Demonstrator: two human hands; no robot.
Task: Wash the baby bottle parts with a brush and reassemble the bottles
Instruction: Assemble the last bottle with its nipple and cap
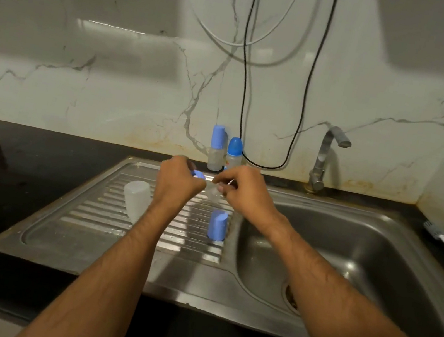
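From the head camera, both hands met above the ribbed draining board (108,209) of the sink (348,248). The left hand (179,180) curled its fingers round a blue ring (198,174). The right hand (243,192) pinched a small clear teat (214,193) beside it. A clear bottle (136,199) and a blue cap (217,224) stood on the board. Two capped bottles (225,151) stood by the wall on the dark tabletop (21,182). A brush (439,234) lay at the right.

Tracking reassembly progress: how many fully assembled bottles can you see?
2, side by side at the wall behind the sink: one assembled bottle on the left, another assembled bottle on the right. Others out of frame are possible.
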